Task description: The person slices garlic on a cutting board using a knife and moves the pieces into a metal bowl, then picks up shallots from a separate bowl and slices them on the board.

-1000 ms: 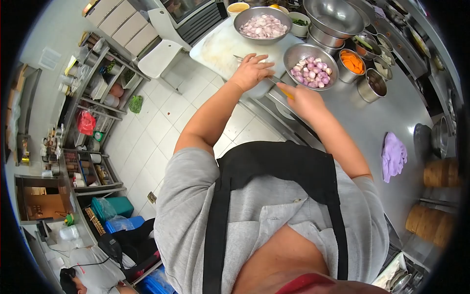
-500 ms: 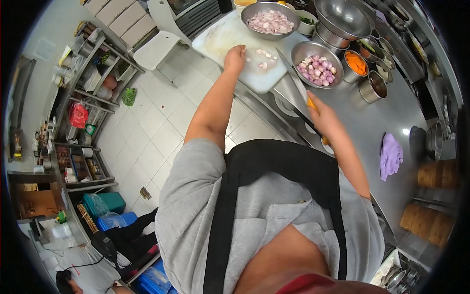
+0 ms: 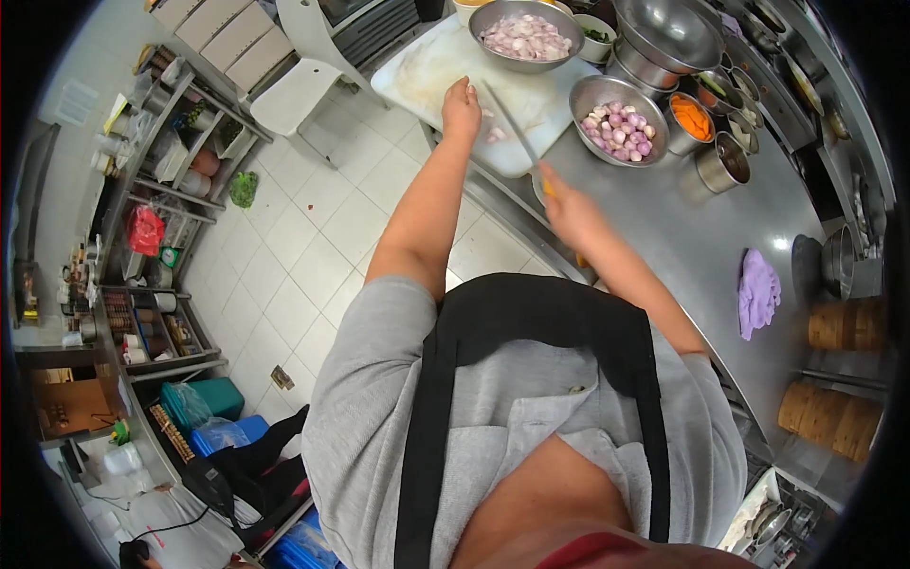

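My right hand (image 3: 572, 211) is closed around the yellow handle of a large kitchen knife (image 3: 515, 126). The long blade slants across the white cutting board (image 3: 417, 81), its tip near my left hand (image 3: 462, 106). That hand is at the board's near side with its fingers curled together; whatever they hold, if anything, is hidden. A few pale shallot pieces (image 3: 493, 133) lie between the left hand and the blade. A metal bowl of sliced shallots (image 3: 526, 38) sits at the board's far end. Whole peeled shallots (image 3: 621, 131) fill another metal bowl (image 3: 580, 95) to the right.
Right of the bowls are a container of orange carrot pieces (image 3: 690, 119), a metal pot (image 3: 722, 163) and stacked bowls (image 3: 664, 33). A purple cloth (image 3: 758, 294) lies on the steel counter (image 3: 664, 228). Left are a white chair (image 3: 294, 95) and shelves; another person (image 3: 180, 522) is at lower left.
My right hand has brought the knife leftward, from beside the board onto it. Shallot pieces that were spread over the board now show only near my left hand, which has shifted slightly.
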The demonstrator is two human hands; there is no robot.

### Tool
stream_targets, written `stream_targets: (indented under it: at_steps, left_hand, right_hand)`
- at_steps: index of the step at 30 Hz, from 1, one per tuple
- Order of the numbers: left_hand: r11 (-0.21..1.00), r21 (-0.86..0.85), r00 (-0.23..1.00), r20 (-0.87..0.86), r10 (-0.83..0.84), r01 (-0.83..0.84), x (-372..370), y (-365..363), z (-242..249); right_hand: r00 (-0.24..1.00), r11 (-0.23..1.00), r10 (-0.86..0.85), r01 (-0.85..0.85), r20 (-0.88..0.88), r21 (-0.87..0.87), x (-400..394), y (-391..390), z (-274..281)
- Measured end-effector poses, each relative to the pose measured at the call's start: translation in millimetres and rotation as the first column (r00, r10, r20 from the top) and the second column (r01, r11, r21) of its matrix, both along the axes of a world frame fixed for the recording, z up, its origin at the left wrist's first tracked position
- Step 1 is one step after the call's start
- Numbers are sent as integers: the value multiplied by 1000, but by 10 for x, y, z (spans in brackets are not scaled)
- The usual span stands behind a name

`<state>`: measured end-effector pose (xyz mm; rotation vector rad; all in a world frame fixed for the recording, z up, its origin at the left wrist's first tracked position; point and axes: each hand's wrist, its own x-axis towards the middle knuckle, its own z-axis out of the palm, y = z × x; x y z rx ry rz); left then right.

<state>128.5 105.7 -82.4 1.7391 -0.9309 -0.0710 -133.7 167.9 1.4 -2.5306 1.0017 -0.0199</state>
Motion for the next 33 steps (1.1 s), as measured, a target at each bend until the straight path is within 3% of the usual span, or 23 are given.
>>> stream_targets:
  at_steps: [1,2,3,5,7,10,18,21,25,28,33]
  left_hand:
    - [1000,3,1000,-6,0,0,18,6,-25]
    - [999,25,999,32,-31,30,40,4,-40]
    - [997,45,996,71,-62,59,52,-1,-35]
    - [996,59,986,154,-70,61,28,-29,-64]
    - [995,74,967,240,-82,66,-27,-52,-67]
    - [995,93,976,211,-52,33,-115,-6,13]
    - [993,118,986,161,-31,12,-271,46,138]
    - [988,116,952,299,61,-99,-254,-48,-21]
    - [991,62,969,226,102,-119,-46,-171,-121]
    - [987,23,980,124,155,-159,-30,-183,-51]
    - [976,-83,960,180,215,-203,-92,-400,424]
  right_hand:
    - [979,953,-154,112,132,281,-108,-24,22]
    - [918,818,-334,171,212,549,-208,-37,28]
    - [919,819,-334,173,209,547,-294,-41,-30]
    - [762,560,-561,61,324,826,-404,-27,-258]
    - [682,412,-665,-2,303,911,-328,90,-338]
    - [654,416,-684,-11,321,909,-113,19,-368]
    - [724,399,-605,-85,332,913,390,138,-469]
    - [723,413,-592,-107,356,904,563,126,-434]
    - [762,354,-541,-177,356,918,642,-53,-446]
    - [796,343,-483,-210,364,916,605,-251,-367]
    - [811,392,-401,-269,426,880,449,-447,85]
